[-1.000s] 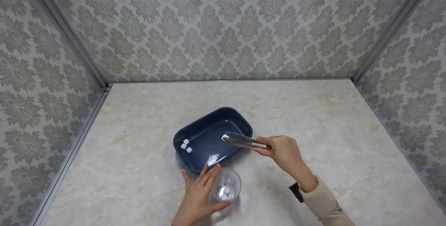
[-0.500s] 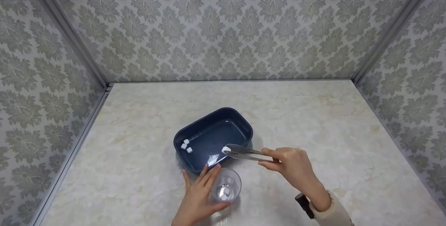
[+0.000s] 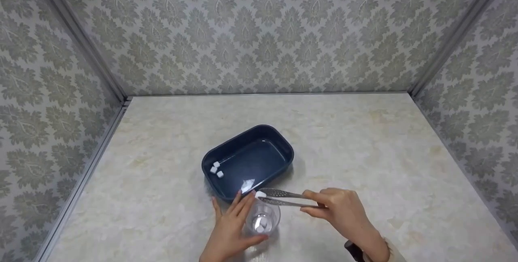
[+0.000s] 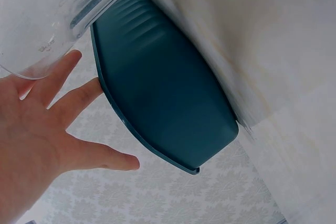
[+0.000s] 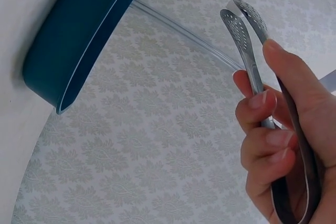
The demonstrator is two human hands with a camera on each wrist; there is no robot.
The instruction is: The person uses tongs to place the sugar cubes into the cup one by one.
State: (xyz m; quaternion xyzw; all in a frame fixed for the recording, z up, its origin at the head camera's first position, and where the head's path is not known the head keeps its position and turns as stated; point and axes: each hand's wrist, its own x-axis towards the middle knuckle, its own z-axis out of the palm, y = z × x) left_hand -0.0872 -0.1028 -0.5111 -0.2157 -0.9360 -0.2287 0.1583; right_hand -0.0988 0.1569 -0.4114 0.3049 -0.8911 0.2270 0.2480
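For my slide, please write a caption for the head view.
Tongs in the right hand pinch a white cube near a clear cup, which the left hand holds beside a blue tray.

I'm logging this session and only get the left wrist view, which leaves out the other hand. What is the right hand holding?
Observer: The right hand grips metal tongs, as both the head and right wrist views show.

Operator: Is anything at their tips?

Observer: Yes, in the head view a small white cube shows between the tips. It appears near the far edge of the glass, but I can't tell its height above it.

Operator: I see only the outside of the blue dish. What's inside?

Observer: Three white cubes lie grouped close to its left end, as seen in the head view.
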